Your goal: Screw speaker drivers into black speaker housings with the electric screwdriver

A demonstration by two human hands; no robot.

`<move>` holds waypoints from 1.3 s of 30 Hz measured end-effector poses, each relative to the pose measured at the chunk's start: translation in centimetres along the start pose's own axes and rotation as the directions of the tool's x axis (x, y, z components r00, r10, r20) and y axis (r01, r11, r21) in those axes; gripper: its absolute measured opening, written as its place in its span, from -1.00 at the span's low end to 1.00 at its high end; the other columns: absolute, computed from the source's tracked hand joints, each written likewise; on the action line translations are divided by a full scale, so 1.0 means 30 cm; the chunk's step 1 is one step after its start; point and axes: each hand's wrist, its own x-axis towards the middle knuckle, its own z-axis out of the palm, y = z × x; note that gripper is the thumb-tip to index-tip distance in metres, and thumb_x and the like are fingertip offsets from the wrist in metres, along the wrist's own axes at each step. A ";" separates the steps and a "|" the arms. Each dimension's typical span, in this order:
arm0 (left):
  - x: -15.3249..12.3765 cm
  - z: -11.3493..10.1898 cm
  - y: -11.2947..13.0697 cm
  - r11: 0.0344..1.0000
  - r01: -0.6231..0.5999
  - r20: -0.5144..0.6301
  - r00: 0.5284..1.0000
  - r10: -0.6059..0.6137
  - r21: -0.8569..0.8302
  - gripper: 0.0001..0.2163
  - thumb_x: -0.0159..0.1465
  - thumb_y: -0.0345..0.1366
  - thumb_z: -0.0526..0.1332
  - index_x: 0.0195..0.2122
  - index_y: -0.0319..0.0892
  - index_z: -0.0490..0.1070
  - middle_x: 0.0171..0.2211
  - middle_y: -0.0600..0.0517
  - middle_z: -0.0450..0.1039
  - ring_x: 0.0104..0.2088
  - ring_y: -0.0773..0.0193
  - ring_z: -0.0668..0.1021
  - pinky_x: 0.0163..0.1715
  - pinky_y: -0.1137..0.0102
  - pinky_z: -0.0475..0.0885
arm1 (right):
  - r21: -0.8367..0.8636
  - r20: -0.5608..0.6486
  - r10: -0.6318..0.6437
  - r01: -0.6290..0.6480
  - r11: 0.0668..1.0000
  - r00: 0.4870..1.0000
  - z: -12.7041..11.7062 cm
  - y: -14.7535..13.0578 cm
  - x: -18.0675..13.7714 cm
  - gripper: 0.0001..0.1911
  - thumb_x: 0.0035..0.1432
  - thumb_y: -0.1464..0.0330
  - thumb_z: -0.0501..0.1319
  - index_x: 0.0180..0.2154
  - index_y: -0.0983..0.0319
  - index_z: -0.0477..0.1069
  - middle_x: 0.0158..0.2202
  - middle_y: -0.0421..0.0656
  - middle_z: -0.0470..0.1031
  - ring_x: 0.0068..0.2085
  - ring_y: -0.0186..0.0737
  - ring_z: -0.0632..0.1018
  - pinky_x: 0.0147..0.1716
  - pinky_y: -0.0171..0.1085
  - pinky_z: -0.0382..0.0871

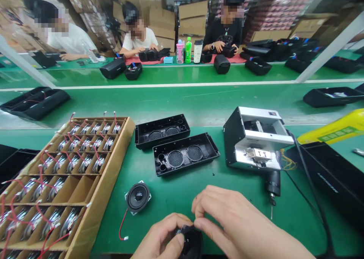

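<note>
My left hand (162, 238) wraps around a small black speaker driver (191, 241) at the bottom edge of the view. My right hand (236, 223) pinches at the top of that same driver with thumb and forefinger. A second speaker driver (138, 197) with a red wire lies on the green mat just left of my hands. Beyond them lie two open black speaker housings (185, 153) (161, 130), each with two round grilles facing up.
A cardboard divider box (93, 198) full of speaker drivers with red wires sits at left. A silver metal fixture (256, 139) with an electric screwdriver (273, 185) below it stands at right, near a yellow tool (335, 130). Across the green conveyor (182, 100), three people work with black housings.
</note>
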 end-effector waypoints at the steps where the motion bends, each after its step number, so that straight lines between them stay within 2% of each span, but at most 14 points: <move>1: 0.000 0.002 -0.008 1.000 0.011 -0.002 1.000 -0.011 -0.008 -0.47 0.38 0.26 0.17 -0.06 -0.13 0.57 -0.06 -0.11 0.56 -0.07 0.08 0.54 0.02 0.29 0.42 | 0.005 -0.004 0.001 -0.001 1.000 1.000 0.001 0.003 0.001 -0.87 0.45 0.36 0.15 -0.21 0.17 0.44 -0.19 -0.18 0.56 -0.15 -0.15 0.54 -0.16 -0.17 0.40; 5: -0.001 0.005 -0.046 0.999 -0.009 -0.029 1.000 0.008 -0.039 -0.55 0.43 0.18 0.17 -0.07 -0.12 0.56 -0.06 -0.08 0.56 -0.06 0.12 0.54 0.00 0.34 0.42 | 0.111 -0.059 0.030 -0.024 0.994 0.998 0.031 0.037 -0.007 -0.89 0.43 0.40 0.17 -0.22 0.14 0.40 0.05 -0.23 0.56 0.03 -0.20 0.54 0.00 -0.18 0.42; 10: 0.002 0.009 -0.087 0.994 -0.075 -0.053 0.996 0.070 -0.083 -0.61 0.45 0.12 0.17 -0.08 -0.09 0.57 -0.10 -0.03 0.55 -0.10 0.19 0.54 -0.04 0.40 0.40 | 0.244 -0.154 0.072 -0.032 0.969 0.985 0.088 0.068 -0.031 -0.87 0.42 0.38 0.19 -0.26 0.13 0.39 0.12 -0.19 0.55 0.20 -0.19 0.51 0.14 -0.18 0.41; 14: 0.006 0.016 -0.085 0.992 -0.057 -0.077 0.996 0.048 -0.115 -0.59 0.44 0.14 0.18 -0.15 -0.11 0.56 -0.12 -0.03 0.55 -0.12 0.18 0.54 -0.06 0.38 0.40 | 0.242 -0.248 0.073 -0.011 0.970 0.966 0.121 0.071 -0.040 -0.87 0.39 0.38 0.21 -0.29 0.14 0.39 0.14 -0.19 0.57 0.17 -0.18 0.54 0.10 -0.17 0.46; 18: 0.008 0.023 -0.074 0.990 -0.046 -0.090 0.995 0.034 -0.136 -0.64 0.44 0.09 0.21 -0.14 -0.10 0.57 -0.09 -0.04 0.56 -0.09 0.17 0.55 -0.06 0.38 0.41 | 0.216 -0.342 0.059 0.017 0.976 0.938 0.145 0.071 -0.041 -0.87 0.35 0.40 0.24 -0.31 0.13 0.41 0.14 -0.18 0.58 0.15 -0.20 0.57 0.09 -0.19 0.50; 23: 0.015 0.040 -0.077 0.983 -0.067 -0.163 0.986 0.038 -0.173 -0.65 0.41 0.08 0.27 -0.23 -0.13 0.54 -0.11 -0.06 0.58 -0.13 0.17 0.56 -0.07 0.36 0.43 | 0.197 -0.394 0.064 0.016 0.980 0.917 0.166 0.067 -0.043 -0.88 0.35 0.38 0.25 -0.31 0.13 0.45 0.14 -0.17 0.59 0.12 -0.18 0.59 0.11 -0.13 0.52; 31: 0.015 0.068 -0.036 0.976 -0.070 -0.286 0.958 0.009 -0.204 -0.64 0.32 0.07 0.37 -0.31 -0.16 0.54 -0.17 -0.08 0.57 -0.16 0.16 0.56 -0.06 0.33 0.46 | 0.199 -0.525 0.054 0.060 0.978 0.849 0.198 0.058 -0.052 -0.88 0.29 0.42 0.27 -0.34 0.13 0.47 0.07 -0.20 0.62 -0.01 -0.24 0.62 -0.01 -0.24 0.57; 39: 0.022 0.096 -0.022 0.968 -0.091 -0.374 0.927 -0.003 -0.234 -0.67 0.27 0.02 0.43 -0.36 -0.16 0.53 -0.19 -0.09 0.56 -0.13 0.14 0.57 0.00 0.31 0.46 | 0.183 -0.612 0.026 0.110 0.977 0.790 0.239 0.061 -0.047 -0.87 0.30 0.45 0.24 -0.33 0.15 0.44 0.06 -0.16 0.62 -0.09 -0.28 0.62 -0.01 -0.27 0.55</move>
